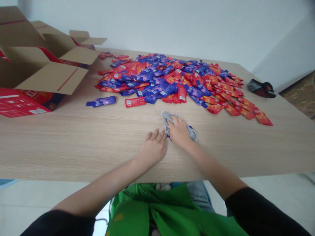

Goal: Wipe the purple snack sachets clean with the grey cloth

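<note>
Pale bench (73,144) backed by white wall (172,26); grey cloth (167,115) gripped over blue sachet (169,137) by half-curled right hand (179,131); left hand (153,146) laid flat, empty.

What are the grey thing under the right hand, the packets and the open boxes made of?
Grey thing: probably cloth, matte, with soft folds. Packets: perhaps plastic or foil film, smooth-looking, with flat ends and bright print. Boxes: apparently cardboard, matte brown inside, printed red outside, with stiff flaps.

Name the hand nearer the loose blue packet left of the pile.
Left: the left hand lies right of the blue packet; the right hand, on the grey fabric, is farther right.
</note>
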Tool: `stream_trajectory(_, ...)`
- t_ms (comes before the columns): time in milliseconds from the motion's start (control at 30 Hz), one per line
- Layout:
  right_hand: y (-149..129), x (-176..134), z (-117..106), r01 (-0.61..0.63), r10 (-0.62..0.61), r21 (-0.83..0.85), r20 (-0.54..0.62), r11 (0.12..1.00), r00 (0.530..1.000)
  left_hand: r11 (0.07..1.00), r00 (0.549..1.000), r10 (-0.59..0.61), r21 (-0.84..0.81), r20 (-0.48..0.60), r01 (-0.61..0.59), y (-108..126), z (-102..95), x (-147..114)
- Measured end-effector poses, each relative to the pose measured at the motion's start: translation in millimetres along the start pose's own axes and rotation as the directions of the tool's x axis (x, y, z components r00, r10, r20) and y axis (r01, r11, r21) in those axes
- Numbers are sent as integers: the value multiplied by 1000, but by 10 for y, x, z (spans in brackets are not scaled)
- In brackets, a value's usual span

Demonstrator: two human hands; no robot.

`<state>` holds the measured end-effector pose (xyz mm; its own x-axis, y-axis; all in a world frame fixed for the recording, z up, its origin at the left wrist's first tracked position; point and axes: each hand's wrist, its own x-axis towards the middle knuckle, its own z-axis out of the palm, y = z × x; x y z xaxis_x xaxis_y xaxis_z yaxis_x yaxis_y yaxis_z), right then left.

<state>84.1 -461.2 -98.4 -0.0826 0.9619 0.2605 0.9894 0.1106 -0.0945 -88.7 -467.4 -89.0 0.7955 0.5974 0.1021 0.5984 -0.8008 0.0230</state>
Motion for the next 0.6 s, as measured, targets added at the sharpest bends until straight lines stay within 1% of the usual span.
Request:
stream_trajectory(100,229,-116,-16,-99,98,-41,-30,994,995,1000,1000,-7,-8,20,7,-3,-9,13)
stream_trajectory(167,426,-205,-29,-176,174,-39,-46,984,984,1000,999,-4,-15,37,5,-3,-22,23)
stream_trajectory(233,619,-296,-25,-226,224,-31,-56,974,973,1000,999,-4,-22,46,5,-2,-35,29)
stream_trajectory(300,786,-372,-14,-224,223,-13,-54,974,973,1000,999,-8,-26,45,10,-6,-42,27)
stream_trajectory(367,896,-405,-16,-214,217,40,-67,976,974,1000,999,-5,-29,42,6,-17,-39,16)
stream_trajectory(400,917,-398,-28,-217,224,85,-92,973,970,999,999,2,-32,39,0,-23,-33,9)
stream_trajectory(467,863,-335,-68,-217,253,193,-186,957,949,999,999,15,-35,29,-14,-32,-17,-5)
stream_trajectory(533,677,-224,-111,-164,244,282,-280,945,928,999,1000,17,-29,14,-17,-30,-3,-13)
stream_trajectory(567,546,-161,-124,-119,212,300,-299,946,930,1000,1000,15,-22,6,-14,-23,0,-12)
stream_trajectory(600,403,-99,-128,-75,166,300,-291,951,942,1000,1000,11,-13,0,-11,-14,0,-9)
